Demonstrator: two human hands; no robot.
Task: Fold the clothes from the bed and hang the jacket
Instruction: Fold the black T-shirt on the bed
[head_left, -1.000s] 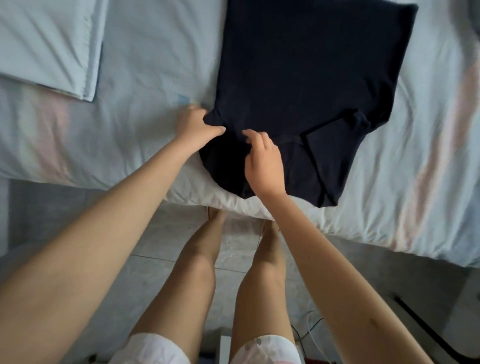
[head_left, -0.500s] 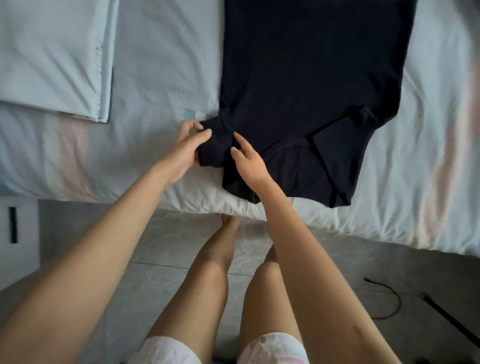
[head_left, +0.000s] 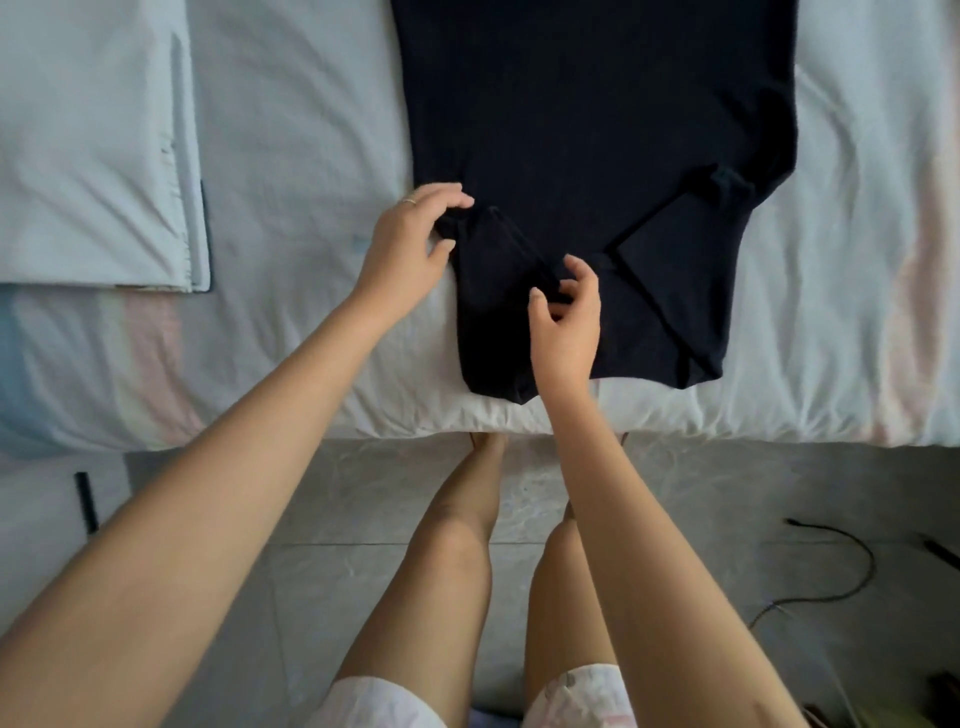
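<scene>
Hands meet on the dark shirt (head_left: 597, 130): the left hand (head_left: 408, 249) arches over the tucked-in sleeve (head_left: 493, 254), fingers and thumb curled round its edge, while the right hand (head_left: 566, 322) pinches a fold just beside it. The shirt lies flat on the bed (head_left: 857, 312), reaching the mattress edge. A folded pale cloth (head_left: 88, 145) sits well to the left.
</scene>
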